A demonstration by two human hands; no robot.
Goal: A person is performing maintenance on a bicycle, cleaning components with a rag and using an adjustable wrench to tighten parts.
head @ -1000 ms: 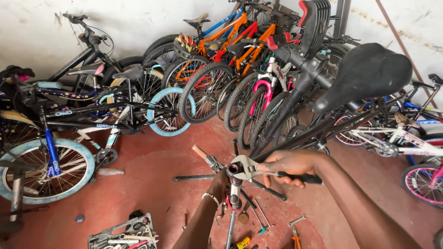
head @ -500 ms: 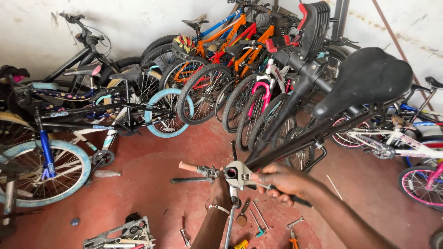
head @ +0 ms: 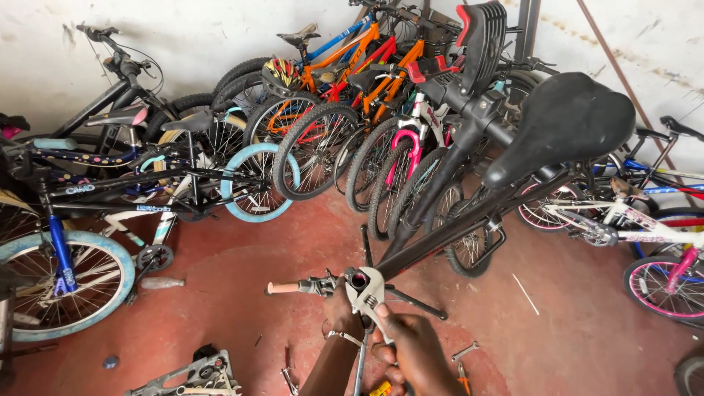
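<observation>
Two hands — right hand point(head: 414, 352) grips wrench point(head: 369, 292), left hand point(head: 339, 312) steadies stem.

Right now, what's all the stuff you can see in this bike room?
Black saddle: one, on the black bike frame being worked on, right of centre.
Wrench: one, silver, at the stem.
Handlebar grip: one, pinkish, pointing left.
Parked bikes: many, orange, blue, pink, black, along the wall.
Tool tray: one, grey, bottom left.
Floor: red.
Left hand: by the handlebar.
Right hand: holding the wrench.
</observation>
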